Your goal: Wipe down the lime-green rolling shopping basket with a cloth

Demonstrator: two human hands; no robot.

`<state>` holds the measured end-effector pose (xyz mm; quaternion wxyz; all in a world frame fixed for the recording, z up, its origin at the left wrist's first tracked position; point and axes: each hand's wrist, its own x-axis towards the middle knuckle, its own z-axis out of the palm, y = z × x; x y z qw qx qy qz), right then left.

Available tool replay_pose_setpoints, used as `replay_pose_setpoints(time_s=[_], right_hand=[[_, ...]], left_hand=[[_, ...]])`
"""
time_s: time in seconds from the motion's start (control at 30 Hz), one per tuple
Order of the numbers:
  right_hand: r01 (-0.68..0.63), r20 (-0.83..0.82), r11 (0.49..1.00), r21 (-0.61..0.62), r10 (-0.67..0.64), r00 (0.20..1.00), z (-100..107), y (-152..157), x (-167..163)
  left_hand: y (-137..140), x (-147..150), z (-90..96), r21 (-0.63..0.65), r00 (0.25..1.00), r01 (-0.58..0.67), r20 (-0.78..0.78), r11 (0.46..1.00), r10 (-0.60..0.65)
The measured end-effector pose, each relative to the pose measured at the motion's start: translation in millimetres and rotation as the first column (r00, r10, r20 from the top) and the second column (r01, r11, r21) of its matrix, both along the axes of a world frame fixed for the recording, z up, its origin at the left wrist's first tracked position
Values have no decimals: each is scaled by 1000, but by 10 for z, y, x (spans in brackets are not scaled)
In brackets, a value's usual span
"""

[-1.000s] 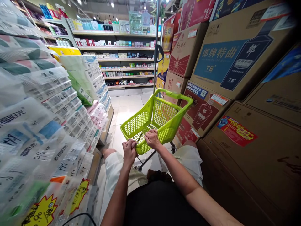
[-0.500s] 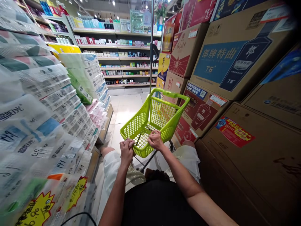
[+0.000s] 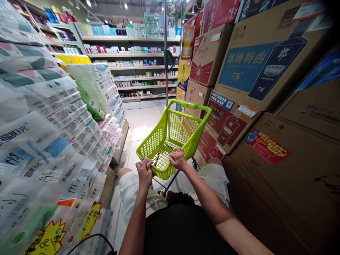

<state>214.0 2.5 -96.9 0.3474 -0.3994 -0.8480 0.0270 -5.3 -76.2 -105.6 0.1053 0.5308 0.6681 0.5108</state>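
A lime-green plastic shopping cart (image 3: 152,142) with pierced walls stands before me, its slotted floor in view. My left hand (image 3: 145,170) is closed over the near rim at the left corner. Further right, my right hand (image 3: 177,158) has its fingers wrapped around the same rim. The rim under the fingers is hidden. At the cart's far end a raised green handle bar (image 3: 190,105) runs across, and a thin upright pole (image 3: 166,83) rises behind that end. Part of the cart's frame and wheels shows below, between my legs.
On my left, stacked plastic-wrapped paper packs (image 3: 77,120) lean along the aisle, with yellow price signs (image 3: 47,239) low down. Tall stacks of liquor cartons (image 3: 244,67) line the right side close to the cart. Tiled floor (image 3: 140,124) leads to stocked shelves (image 3: 143,55) ahead.
The cart's far end and the pole have shifted slightly left in view, while both hands appear slightly further right. Both hands keep their hold on the rim.
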Motion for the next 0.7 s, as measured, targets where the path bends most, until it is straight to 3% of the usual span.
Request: replay_pose_setpoints(time_s=[0.07, 0.27, 0.33, 0.4, 0.53, 0.6, 0.7], right_hand=[[2, 9, 1000, 0, -2, 1000, 2, -12, 20], [9, 51, 1000, 26, -10, 999, 0, 5, -48], [21, 48, 999, 39, -23, 999, -7, 16, -72], [32, 37, 999, 42, -34, 999, -11, 17, -71], [40, 23, 999, 26, -41, 999, -13, -9, -24], [32, 20, 999, 23, -32, 999, -11, -20, -8], [11, 18, 1000, 26, -12, 1000, -13, -23, -13]], left_hand=[[53, -60, 40, -11, 999, -40, 4, 999, 40], [590, -492, 325, -66, 973, -205, 92, 977, 210], [540, -381, 225, -30, 973, -216, 75, 976, 218], [353, -136, 11, 56, 969, -238, 84, 970, 233], [63, 275, -345, 168, 914, -361, 258, 917, 312], [150, 222, -338, 161, 859, -426, 380, 890, 343], [469, -121, -165, 52, 752, -479, 538, 876, 380]])
